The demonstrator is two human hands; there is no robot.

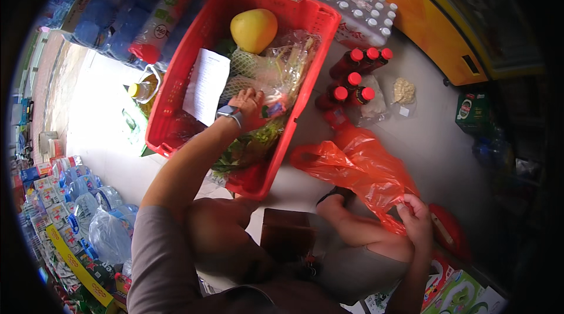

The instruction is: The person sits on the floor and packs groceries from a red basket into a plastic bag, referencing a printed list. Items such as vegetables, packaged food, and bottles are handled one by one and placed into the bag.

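Note:
In the head view my left hand [247, 104], with a watch on its wrist, reaches down into a red plastic crate [308, 67]. Its fingers touch the groceries beside a small colourful packet [276, 108]; whether they grip anything is hidden. Around it lie a yellow melon-like fruit [254, 30], produce in white foam netting [240, 65], stalks in clear plastic wrap [293, 65], leafy greens [246, 148] and a printed paper sheet [207, 85]. My right hand [414, 215] pinches the edge of a crumpled orange-red plastic bag [365, 164], which hangs over the floor right of the crate.
Several red-capped dark bottles [348, 80] stand right of the crate, by a bagged beige food item [403, 90]. Shrink-wrapped bottles [357, 10] are behind. An oil bottle [147, 89] stands left. A brown stool-like block [286, 230] sits between the knees.

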